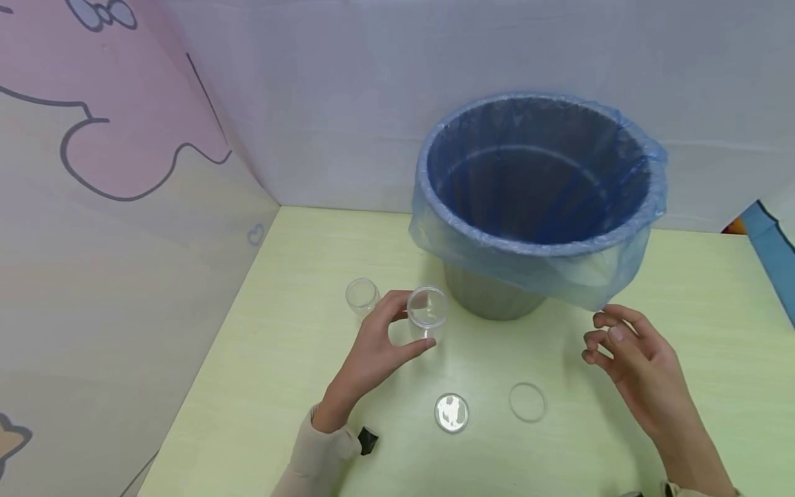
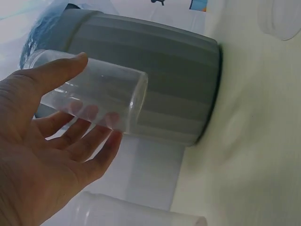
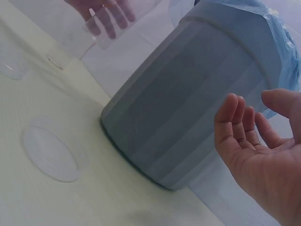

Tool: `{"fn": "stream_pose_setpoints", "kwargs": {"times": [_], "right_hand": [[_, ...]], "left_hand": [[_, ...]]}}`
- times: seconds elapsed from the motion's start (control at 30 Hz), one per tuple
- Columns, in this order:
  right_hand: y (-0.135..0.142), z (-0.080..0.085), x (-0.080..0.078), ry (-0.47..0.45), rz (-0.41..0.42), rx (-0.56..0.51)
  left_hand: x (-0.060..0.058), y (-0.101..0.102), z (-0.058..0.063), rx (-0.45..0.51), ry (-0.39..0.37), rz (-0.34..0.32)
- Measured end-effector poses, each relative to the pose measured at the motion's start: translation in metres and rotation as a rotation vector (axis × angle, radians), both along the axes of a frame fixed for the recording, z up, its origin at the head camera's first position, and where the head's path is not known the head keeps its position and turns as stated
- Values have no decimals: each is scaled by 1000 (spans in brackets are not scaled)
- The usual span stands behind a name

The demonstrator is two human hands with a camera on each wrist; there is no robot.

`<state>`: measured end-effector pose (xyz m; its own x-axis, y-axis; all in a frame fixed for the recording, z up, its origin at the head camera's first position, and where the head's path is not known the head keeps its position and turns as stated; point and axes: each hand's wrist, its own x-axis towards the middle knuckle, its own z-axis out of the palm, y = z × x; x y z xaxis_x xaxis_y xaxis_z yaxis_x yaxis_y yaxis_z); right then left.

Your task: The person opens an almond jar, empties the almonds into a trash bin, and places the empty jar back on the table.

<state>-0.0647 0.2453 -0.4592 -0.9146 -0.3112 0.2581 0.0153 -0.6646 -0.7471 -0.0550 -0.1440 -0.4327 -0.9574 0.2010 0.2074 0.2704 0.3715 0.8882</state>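
My left hand [image 1: 369, 352] grips a clear plastic jar [image 1: 427, 307] between thumb and fingers, held above the table in front of the bin. In the left wrist view the jar [image 2: 101, 89] looks see-through, with nothing visible inside. A second clear jar [image 1: 362, 295] stands on the table just beyond the left hand. My right hand [image 1: 642, 376] hovers at the right, holding nothing, its fingers loosely bent below the bin liner's edge. Between the hands lie a round clear lid [image 1: 451, 413] with a bright reflection and a clear ring-shaped lid [image 1: 527, 402].
A large grey bin [image 3: 178, 99] stands at the back of the table [image 1: 248, 386], lined with a blue plastic bag [image 1: 534, 269] folded over its rim. Printed wall sheets rise behind and at the left. A blue item [image 1: 770, 241] shows at the far right edge.
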Motion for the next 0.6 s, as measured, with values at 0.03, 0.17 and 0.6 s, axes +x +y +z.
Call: {"fn": "stream_pose_setpoints", "kwargs": {"times": [0.03,0.17,0.6], "right_hand": [[-1,-2,1,5,6,-22],[-4,-5,8,24,1,-56],[-11,-9,25,71,-61,53]], "left_hand": [[0,1,-3,-5,-22,7],[-1,3,-14,-17,-85,20],[-5,5,-39,-29,-187,25]]}}
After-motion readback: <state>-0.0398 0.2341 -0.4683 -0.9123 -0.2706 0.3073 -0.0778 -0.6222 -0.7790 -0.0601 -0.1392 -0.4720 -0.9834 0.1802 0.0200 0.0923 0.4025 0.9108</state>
